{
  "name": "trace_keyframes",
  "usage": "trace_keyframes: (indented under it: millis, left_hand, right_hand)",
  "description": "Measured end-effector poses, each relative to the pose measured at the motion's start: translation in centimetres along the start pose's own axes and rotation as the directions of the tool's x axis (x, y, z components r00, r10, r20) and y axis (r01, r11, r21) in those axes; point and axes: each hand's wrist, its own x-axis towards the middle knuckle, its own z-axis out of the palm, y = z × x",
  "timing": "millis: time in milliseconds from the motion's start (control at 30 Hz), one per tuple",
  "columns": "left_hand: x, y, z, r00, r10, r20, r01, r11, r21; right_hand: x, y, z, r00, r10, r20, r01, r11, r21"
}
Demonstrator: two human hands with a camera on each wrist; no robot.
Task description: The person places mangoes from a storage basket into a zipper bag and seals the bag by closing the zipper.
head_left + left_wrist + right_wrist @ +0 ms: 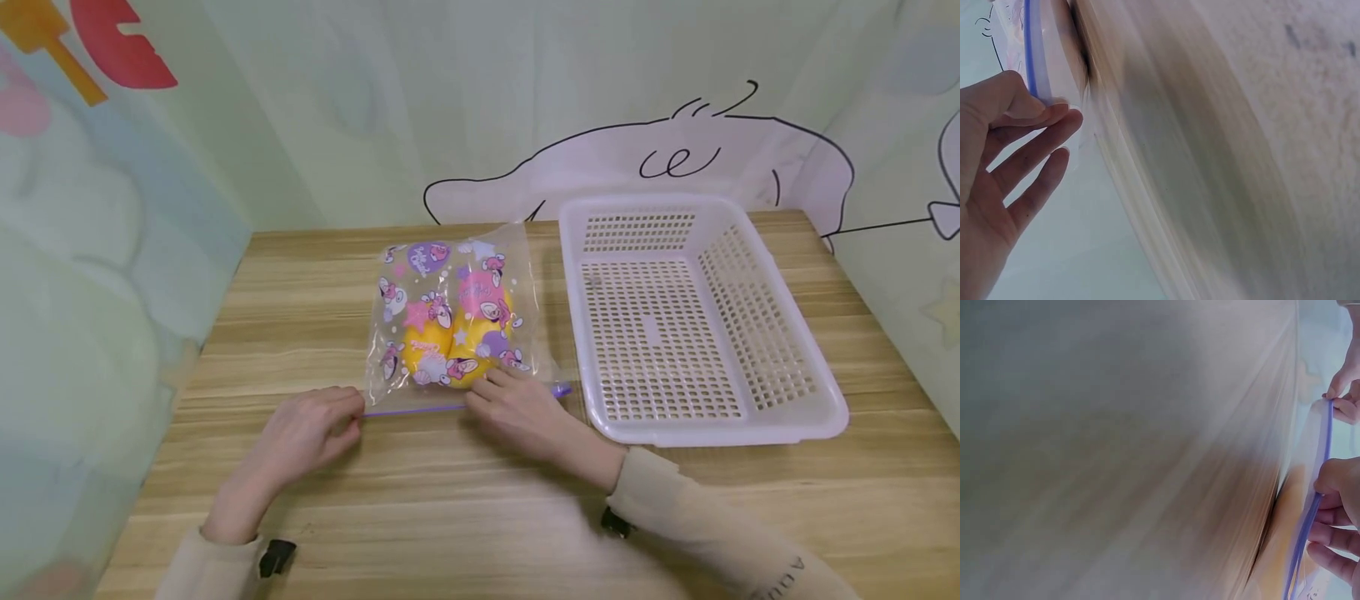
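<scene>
A clear zip bag (390, 375) printed with pink and purple cartoon figures lies on the table, its purple zip strip (412, 411) towards me. Inside it are yellow rounded things (427, 346), partly covered by the print. My left hand (311, 425) pinches the strip's left corner between thumb and forefinger; in the left wrist view the other fingers of the left hand (1016, 137) are spread apart. Farther right along the strip, my right hand (521, 417) pinches it, thumb on the near side in the right wrist view. A purple slider (561, 389) sits at the strip's right end.
A white plastic basket (581, 333) with a lattice floor and walls stands just right of the bag, near my right forearm. Printed curtains (480, 108) hang behind the wooden table (420, 517) and along both sides.
</scene>
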Motion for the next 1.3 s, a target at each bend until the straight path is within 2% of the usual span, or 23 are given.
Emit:
trace_keyframes:
  millis: [200, 600, 933, 1300]
  left_hand:
    - [-0.1, 0.0, -0.1, 1.000, -0.015, 0.012, 0.015, 1.000, -0.003]
    - [-0.1, 0.1, -0.4, 1.000, -0.014, 0.028, 0.014, 1.000, 0.010]
    - [0.0, -0.2, -0.4, 0.998, -0.022, 0.064, 0.020, 1.000, 0.021]
    - [-0.2, -0.3, -0.4, 0.996, -0.044, 0.076, 0.043, 0.999, 0.022]
  right_hand:
    - [-0.6, 0.4, -0.2, 1.000, -0.005, 0.006, 0.005, 1.000, -0.026]
    - [-2.4, 1.3, -0.4, 0.998, 0.032, -0.045, -0.035, 0.996, -0.080]
    - [-4.2, 2.6, -0.7, 0.996, 0.035, -0.087, -0.043, 0.995, -0.091]
    - [-5.5, 3.5, -0.9, 0.995, 0.053, -0.085, -0.058, 0.997, -0.058]
